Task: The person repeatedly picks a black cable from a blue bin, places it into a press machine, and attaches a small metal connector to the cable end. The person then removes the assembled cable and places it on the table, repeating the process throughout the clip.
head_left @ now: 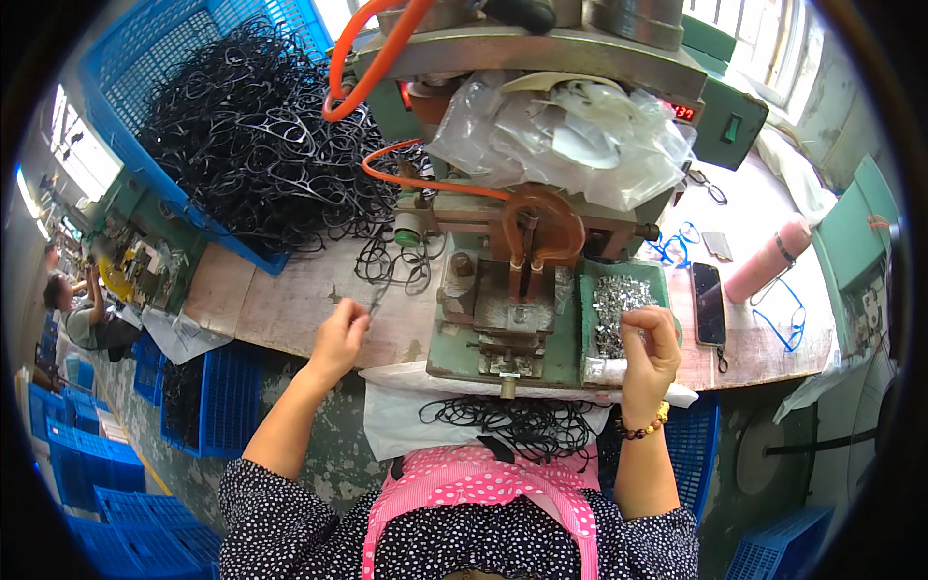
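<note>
My left hand [340,340] is at the left of the bench, thumb and fingers pinched on a dark eyeglass frame, whose blurred thin part sticks out past the fingertips. Beyond it, more black eyeglass frames [411,271] lie loose on the bench. Over the front of a green tray [587,324] of small shiny metal parts [616,302], my right hand [650,350] has its fingertips pinched together; whatever is between them is too small to make out. Between my hands stands a green bench machine with a metal fixture [514,314] below a looped copper coil [541,227].
A blue crate [121,106] heaped with black frames stands at the back left. Orange hoses and a plastic bag [570,135] hang on the machine. To the right lie a phone [709,304], a pink bottle [768,261] and blue frames [788,329]. Black frames [522,425] rest on my lap.
</note>
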A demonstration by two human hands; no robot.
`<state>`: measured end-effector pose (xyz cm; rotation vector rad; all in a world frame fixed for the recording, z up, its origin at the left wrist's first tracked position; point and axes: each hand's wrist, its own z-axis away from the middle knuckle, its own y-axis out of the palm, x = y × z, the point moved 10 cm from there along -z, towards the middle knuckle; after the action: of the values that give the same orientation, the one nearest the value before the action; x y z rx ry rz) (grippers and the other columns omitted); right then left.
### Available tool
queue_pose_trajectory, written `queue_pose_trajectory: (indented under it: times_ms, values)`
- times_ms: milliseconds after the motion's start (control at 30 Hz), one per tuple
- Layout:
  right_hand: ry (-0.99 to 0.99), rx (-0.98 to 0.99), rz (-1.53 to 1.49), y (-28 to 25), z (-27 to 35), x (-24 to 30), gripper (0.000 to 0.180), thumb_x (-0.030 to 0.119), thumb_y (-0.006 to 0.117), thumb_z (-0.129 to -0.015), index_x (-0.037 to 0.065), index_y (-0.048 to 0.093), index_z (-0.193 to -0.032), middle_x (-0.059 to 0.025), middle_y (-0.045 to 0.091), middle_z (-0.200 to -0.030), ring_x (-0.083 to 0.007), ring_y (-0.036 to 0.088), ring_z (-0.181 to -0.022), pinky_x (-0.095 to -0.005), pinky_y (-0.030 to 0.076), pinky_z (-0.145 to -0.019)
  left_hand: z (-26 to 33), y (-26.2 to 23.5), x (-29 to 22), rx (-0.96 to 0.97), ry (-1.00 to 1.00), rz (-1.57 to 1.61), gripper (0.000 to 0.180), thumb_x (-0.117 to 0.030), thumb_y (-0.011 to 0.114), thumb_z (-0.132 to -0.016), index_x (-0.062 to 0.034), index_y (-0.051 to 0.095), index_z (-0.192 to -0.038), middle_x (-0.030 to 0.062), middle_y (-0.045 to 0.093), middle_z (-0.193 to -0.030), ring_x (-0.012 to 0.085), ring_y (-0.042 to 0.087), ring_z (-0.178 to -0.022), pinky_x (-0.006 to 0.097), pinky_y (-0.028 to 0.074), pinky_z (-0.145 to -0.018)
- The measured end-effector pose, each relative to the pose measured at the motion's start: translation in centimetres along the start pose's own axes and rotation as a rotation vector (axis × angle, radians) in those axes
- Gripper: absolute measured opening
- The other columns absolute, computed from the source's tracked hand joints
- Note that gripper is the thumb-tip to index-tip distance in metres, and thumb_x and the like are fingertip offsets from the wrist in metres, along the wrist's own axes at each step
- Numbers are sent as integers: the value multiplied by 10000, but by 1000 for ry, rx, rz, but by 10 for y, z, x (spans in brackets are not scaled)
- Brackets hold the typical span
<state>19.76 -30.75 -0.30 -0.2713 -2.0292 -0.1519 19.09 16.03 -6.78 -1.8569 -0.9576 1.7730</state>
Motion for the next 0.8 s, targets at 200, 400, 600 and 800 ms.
queue_pose_trajectory:
  times_ms: [200, 400, 600, 800]
  values:
    - [-94, 95, -117, 62, -3, 46, 163, -111, 636, -858, 0, 692, -963, -87, 653, -982, -194, 618, -938, -296, 477, -860, 18, -41, -118, -218, 177, 807, 86, -132, 518, -1074, -55, 535, -1110, 18, 596, -814, 45, 468, -586, 182, 368, -523]
    - [53, 155, -234, 106, 5, 40, 439, -69, 680, -875, -28, 537, -1289, -70, 674, -1008, -131, 618, -1000, -281, 469, -922, 21, -34, -216, -185, 452, 872, 143, -82, 582, -1034, -5, 563, -1152, 80, 683, -974, 82, 595, -746, 213, 470, -656]
    - [103, 211, -287, 116, 7, 40, 539, -90, 675, -881, -31, 451, -1368, -70, 641, -1046, -127, 598, -988, -269, 488, -909, 6, -29, -225, -186, 512, 913, 140, -85, 594, -1030, 11, 575, -1131, 89, 698, -1011, 103, 647, -841, 235, 499, -728]
    - [122, 260, -361, 121, 4, 37, 527, -89, 659, -897, -32, 438, -1372, -80, 650, -1072, -141, 607, -1029, -280, 483, -945, 36, -20, -229, -162, 570, 771, 131, -5, 525, -1014, 29, 569, -1132, 132, 696, -963, 154, 662, -807, 290, 542, -716]
